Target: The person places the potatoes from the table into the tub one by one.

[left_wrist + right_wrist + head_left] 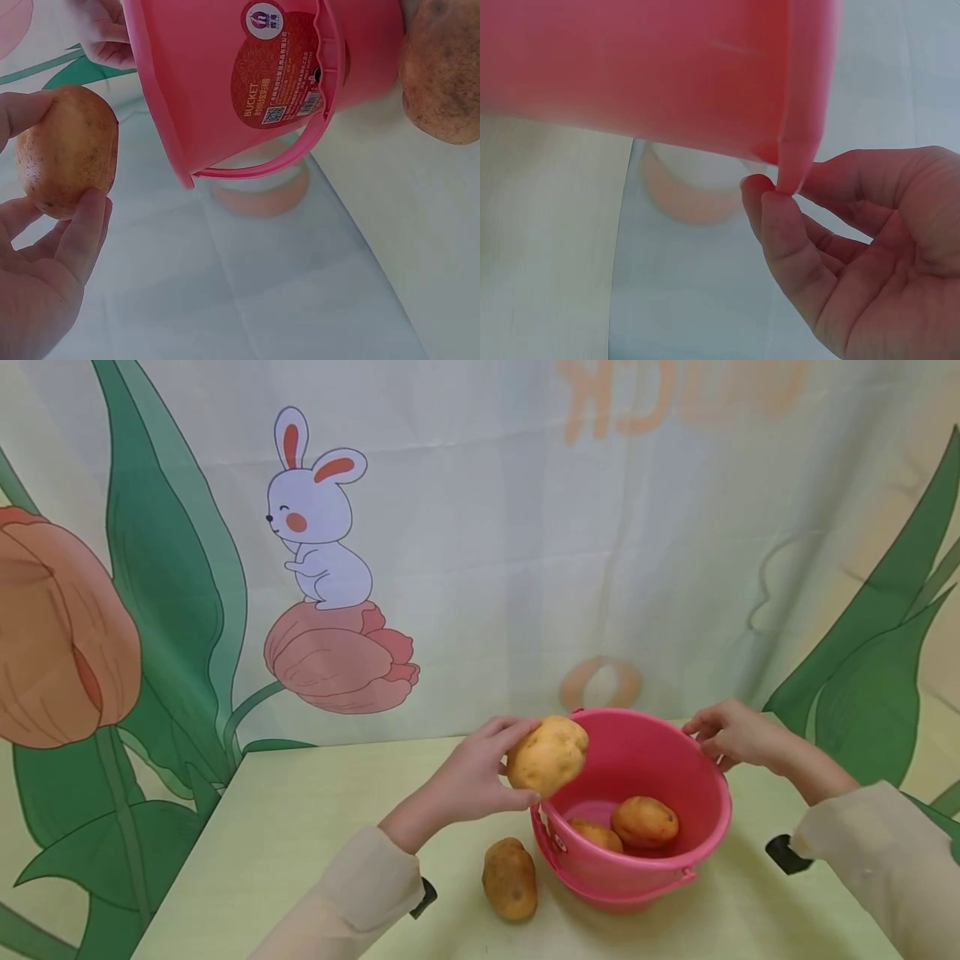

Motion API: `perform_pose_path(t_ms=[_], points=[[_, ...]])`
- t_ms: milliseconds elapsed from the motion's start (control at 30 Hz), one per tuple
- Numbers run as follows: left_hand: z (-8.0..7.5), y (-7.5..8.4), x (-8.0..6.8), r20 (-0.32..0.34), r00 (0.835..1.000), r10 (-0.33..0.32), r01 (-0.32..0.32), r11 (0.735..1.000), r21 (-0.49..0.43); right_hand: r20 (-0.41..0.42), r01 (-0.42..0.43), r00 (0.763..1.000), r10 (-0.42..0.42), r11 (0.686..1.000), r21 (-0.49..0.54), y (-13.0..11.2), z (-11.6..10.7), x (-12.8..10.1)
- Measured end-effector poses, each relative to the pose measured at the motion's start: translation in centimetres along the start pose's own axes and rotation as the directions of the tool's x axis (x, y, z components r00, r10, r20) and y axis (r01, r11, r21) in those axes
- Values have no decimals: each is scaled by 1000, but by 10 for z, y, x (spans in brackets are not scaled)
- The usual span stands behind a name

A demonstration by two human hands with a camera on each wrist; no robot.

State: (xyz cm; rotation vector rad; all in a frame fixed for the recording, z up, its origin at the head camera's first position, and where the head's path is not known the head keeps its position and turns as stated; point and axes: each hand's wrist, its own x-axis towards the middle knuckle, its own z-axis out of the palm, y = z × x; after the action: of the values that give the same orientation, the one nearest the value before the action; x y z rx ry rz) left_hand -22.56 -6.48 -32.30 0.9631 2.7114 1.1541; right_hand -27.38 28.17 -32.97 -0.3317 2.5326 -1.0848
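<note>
My left hand (480,777) grips a yellowish potato (549,755) between thumb and fingers, up beside the left rim of a pink bucket (637,881). In the left wrist view the same potato (69,154) is level with the bucket's mouth, outside it. My right hand (742,735) pinches the bucket's far right rim; the right wrist view shows the thumb and fingertips (784,217) at the rim edge. Inside the bucket lie two potatoes, one in full view (645,822) and one partly hidden by the near wall (597,835).
Another brown potato (510,880) lies on the pale table (315,827), just left of the bucket. The bucket's handle (300,146) hangs down along its side. Behind the table's back edge hangs a printed curtain (465,568) with a rabbit and tulips.
</note>
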Motion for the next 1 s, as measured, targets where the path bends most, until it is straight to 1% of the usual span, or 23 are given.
perform_pose_path(t_ms=[167,400,567,700,833,1000], points=[[1,2,5,3,1000,-24,24,1000,15,4,-5,1000,5,1000,2,0,0,0],[2,10,15,18,999,-45,43,994,99,2,-1,1000,1,1000,-4,0,0,0],[4,14,20,25,998,-59,56,989,139,2,0,1000,0,1000,-1,0,-1,0],[6,13,23,35,998,-59,52,983,175,7,1,1000,-1,1000,-1,0,0,1],[6,14,27,55,997,-46,35,982,186,10,0,1000,0,1000,2,1,0,1],[6,16,31,97,995,-31,11,979,204,9,1,1000,-1,1000,7,1,0,1]])
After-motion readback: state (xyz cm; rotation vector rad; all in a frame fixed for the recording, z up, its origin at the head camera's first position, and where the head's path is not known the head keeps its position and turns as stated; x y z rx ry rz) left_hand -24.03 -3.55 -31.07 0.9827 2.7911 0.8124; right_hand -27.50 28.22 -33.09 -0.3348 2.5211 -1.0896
